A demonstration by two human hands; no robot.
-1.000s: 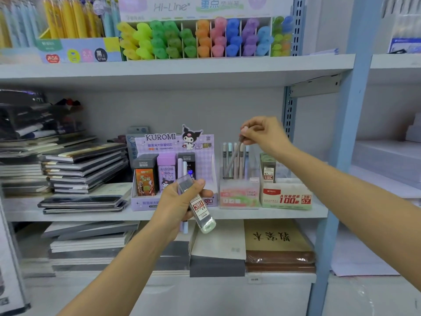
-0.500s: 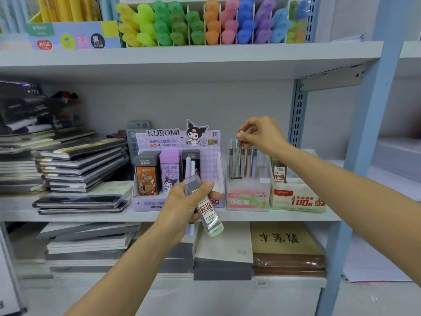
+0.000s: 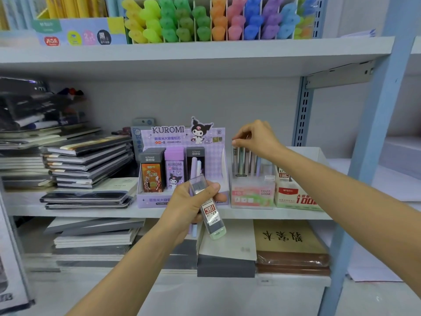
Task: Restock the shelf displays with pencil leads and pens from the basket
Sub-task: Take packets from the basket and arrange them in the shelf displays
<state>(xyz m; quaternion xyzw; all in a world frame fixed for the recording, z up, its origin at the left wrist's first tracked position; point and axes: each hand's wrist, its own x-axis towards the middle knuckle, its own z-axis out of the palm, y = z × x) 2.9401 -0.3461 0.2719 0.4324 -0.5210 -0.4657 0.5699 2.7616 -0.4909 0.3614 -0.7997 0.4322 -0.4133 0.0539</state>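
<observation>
My left hand [image 3: 190, 201] grips a clear pencil lead case [image 3: 210, 214] with a red label and a pale green end, held tilted in front of the purple Kuromi display box [image 3: 183, 199] on the middle shelf. A pale pen end [image 3: 194, 230] also sticks out below that hand. My right hand [image 3: 255, 137] hovers over the clear pen display box [image 3: 251, 195] and pinches the top of a pen [image 3: 234, 156] standing among several pens in it. A white lead box [image 3: 296, 197] with red "100" print stands just right of it.
Stacked notebooks [image 3: 86, 163] fill the shelf's left part. Coloured highlighters [image 3: 205, 19] line the upper shelf [image 3: 205, 51]. More notebooks and a brown book [image 3: 289, 240] lie on the lower shelf. A blue upright post [image 3: 369, 156] stands at the right.
My right hand has come down with the pen, which now stands upright among the others in the clear box. The camera has moved closer. My left hand still holds the lead case.
</observation>
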